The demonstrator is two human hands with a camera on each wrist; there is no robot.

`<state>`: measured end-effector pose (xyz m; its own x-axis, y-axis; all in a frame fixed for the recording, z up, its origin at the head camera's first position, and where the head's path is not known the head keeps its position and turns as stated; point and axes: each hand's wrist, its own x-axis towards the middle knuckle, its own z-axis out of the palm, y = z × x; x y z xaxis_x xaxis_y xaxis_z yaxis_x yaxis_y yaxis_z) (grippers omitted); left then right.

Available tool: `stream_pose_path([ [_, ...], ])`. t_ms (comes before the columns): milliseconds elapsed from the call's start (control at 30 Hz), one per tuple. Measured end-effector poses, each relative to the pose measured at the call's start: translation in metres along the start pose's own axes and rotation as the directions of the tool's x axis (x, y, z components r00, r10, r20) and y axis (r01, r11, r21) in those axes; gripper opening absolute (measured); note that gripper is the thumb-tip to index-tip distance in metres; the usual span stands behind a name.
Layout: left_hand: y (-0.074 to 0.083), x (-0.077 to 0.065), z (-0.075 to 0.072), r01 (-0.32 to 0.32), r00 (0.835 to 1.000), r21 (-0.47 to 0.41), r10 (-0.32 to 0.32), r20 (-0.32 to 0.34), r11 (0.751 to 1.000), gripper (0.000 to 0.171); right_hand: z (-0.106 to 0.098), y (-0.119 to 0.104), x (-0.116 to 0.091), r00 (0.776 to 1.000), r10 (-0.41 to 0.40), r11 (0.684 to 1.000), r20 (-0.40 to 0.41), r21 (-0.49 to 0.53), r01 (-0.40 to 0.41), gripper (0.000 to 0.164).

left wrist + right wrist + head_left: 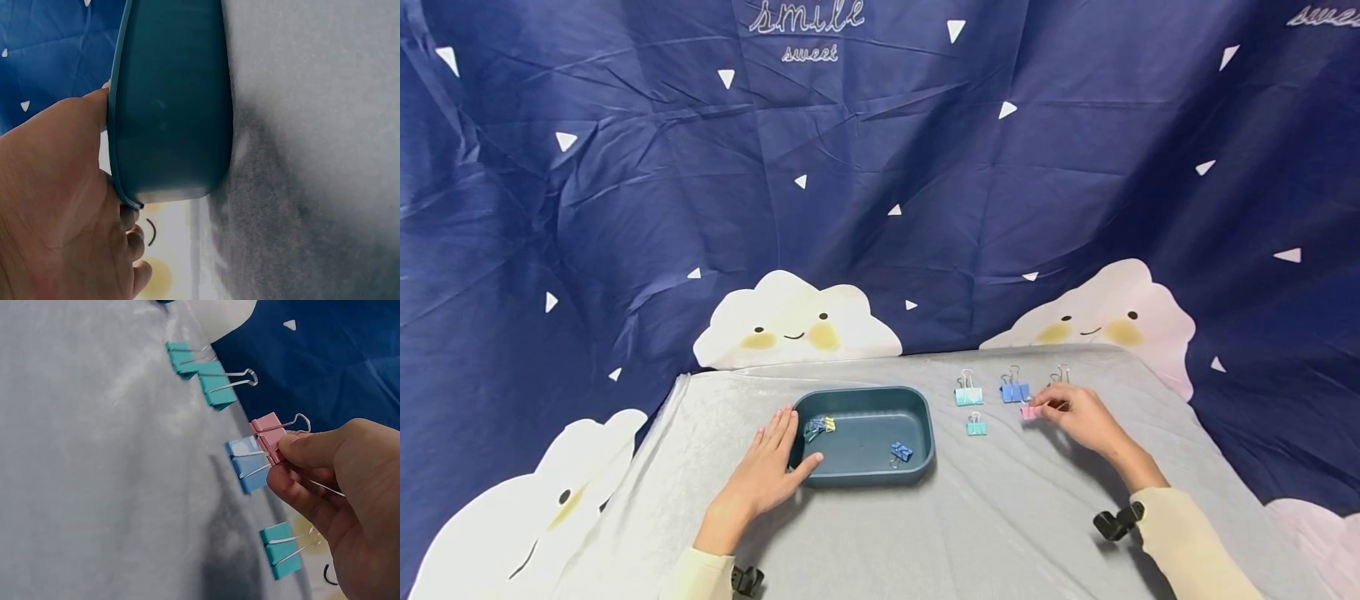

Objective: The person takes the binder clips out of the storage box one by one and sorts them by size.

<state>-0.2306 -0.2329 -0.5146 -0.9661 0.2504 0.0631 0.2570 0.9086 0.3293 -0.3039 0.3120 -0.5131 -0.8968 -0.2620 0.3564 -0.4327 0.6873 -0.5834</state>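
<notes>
The right hand (1078, 415) pinches the pink clip (1028, 412) well right of the teal tray (925, 433), whose left wall the left hand (767, 467) touches with straight fingers

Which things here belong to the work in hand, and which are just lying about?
In use:
right hand pinching the pink binder clip
left hand against the teal tray
clips in the tray
loose clips on the table

Just there:
grey table cover
navy cloud backdrop

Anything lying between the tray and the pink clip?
Yes: a small teal clip on the cloth between the tray and pink clip, head view.
</notes>
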Motion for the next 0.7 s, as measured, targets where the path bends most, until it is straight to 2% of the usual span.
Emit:
stream_pose_path([
  [167,-0.001,-0.001,0.000,-0.001,1.000,-0.002,0.001,-0.005,1.000,0.098,0.008,0.008,-0.004,0.998,0.049,0.999,0.032,-0.015,-0.048,0.012],
  [333,0.000,0.000,-0.001,-0.003,1.000,0.003,0.003,-0.009,1.000,0.098,0.017,0.013,-0.005,0.997,0.060,0.997,0.043,-0.045,-0.058,0.006],
  [500,0.002,0.000,-0.001,-0.016,0.999,-0.003,0.016,-0.033,1.000,0.097,0.023,0.017,-0.007,0.995,0.075,0.996,0.066,-0.048,-0.072,0.007],
  [700,0.004,-0.003,-0.001,-0.037,0.997,-0.021,0.035,-0.063,0.999,0.095,0.027,0.019,-0.008,0.997,0.064,0.998,0.047,-0.030,-0.062,0.006],
])
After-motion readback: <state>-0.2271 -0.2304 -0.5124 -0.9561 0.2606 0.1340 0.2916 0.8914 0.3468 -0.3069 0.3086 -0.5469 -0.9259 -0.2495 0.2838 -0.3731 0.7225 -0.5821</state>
